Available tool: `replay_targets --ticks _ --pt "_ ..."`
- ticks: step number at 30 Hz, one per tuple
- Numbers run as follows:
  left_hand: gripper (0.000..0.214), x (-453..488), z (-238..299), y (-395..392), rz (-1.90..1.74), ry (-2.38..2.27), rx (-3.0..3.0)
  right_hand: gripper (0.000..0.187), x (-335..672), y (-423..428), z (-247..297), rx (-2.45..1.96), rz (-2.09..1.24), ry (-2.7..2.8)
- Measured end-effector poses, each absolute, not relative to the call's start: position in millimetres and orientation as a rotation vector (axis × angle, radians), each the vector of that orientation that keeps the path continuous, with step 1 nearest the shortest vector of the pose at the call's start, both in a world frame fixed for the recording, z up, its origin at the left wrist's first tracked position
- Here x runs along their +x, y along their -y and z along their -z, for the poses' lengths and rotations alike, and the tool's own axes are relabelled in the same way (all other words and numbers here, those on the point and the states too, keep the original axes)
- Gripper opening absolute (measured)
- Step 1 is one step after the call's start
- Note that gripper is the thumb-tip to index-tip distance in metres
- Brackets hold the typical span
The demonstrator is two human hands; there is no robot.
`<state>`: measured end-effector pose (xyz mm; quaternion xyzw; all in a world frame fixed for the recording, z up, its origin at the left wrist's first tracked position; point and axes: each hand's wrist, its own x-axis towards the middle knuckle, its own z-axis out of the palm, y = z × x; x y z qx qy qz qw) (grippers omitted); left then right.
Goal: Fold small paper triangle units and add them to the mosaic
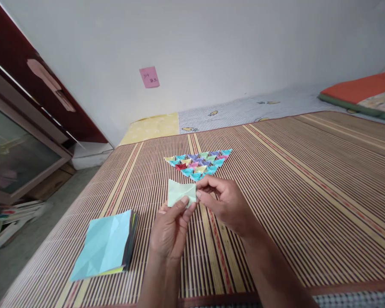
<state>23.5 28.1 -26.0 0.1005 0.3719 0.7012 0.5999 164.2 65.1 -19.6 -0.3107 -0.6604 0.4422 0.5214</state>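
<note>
Between my two hands is a small pale green piece of paper, creased and held above the mat. My left hand pinches its lower edge, thumb on the front face and fingers behind. At the paper's right edge, the thumb and forefinger of my right hand are closed on it. Just beyond the paper, several small folded paper boats in blue, yellow, pink, purple, green and red lie in rows that form a triangle pointing toward me. A stack of light blue paper sheets, with other colours underneath, lies to the left of my hands.
A striped bamboo mat covers the bed surface. Its left edge drops to a grey floor. Behind it are a white wall with a pink note, and a folded orange blanket at the far right. A glass-fronted cabinet stands left.
</note>
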Motion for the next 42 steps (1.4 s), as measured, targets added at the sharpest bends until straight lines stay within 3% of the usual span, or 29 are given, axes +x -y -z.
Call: replay_targets --ticks 14,20,28,42 --pt "0.029 22.7 27.4 -25.1 -1.671 -0.905 0.472 0.016 161.4 -68.6 24.6 -0.637 -1.219 1.519" --pt "0.029 26.0 27.7 -25.9 -1.679 -0.899 0.488 0.008 161.5 -65.6 20.8 -0.721 -1.139 1.561" --pt "0.023 30.4 40.1 -21.9 -1.802 -1.133 0.809 0.024 144.0 -60.9 21.5 -0.785 -1.068 1.481" --pt "0.026 28.0 34.5 -22.1 -1.699 -1.053 0.744 0.022 162.8 -66.5 19.2 -0.76 -1.058 1.581"
